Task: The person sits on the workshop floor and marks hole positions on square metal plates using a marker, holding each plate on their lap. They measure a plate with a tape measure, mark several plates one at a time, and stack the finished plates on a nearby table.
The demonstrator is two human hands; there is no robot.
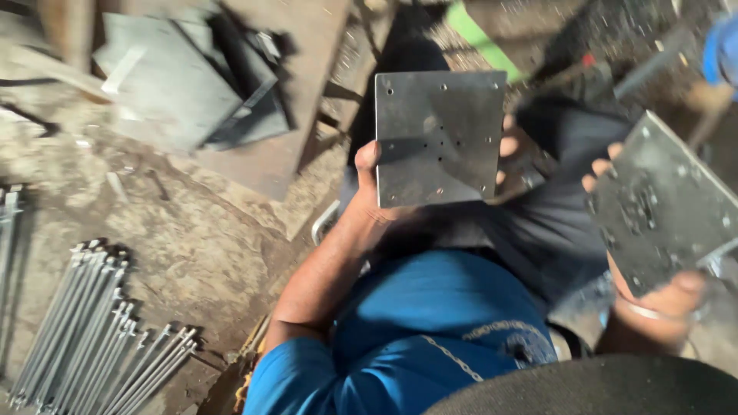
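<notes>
Your left hand (pixel 377 192) grips a square grey steel plate with small drilled holes (pixel 440 138) at upper centre of frame: thumb on the face at the lower left corner, fingertips showing past the right edge. The plate faces up at you, edges near square to the frame, no clear long axis. Its top edge hangs over dark clutter; left edge has open floor beyond.

Your right hand (pixel 653 307) is closed on a second grey drilled steel plate (pixel 665 207) at right of frame, blurred, thumb at its lower edge, fingers at its left edge. It sits tilted, top corner toward upper centre, right side cut by the frame. The plates are apart, dark trousers between them.

Stacked grey steel sheets (pixel 184 84) lie upper left; a bundle of long silver threaded rods (pixel 92 330) lower left, well apart.
</notes>
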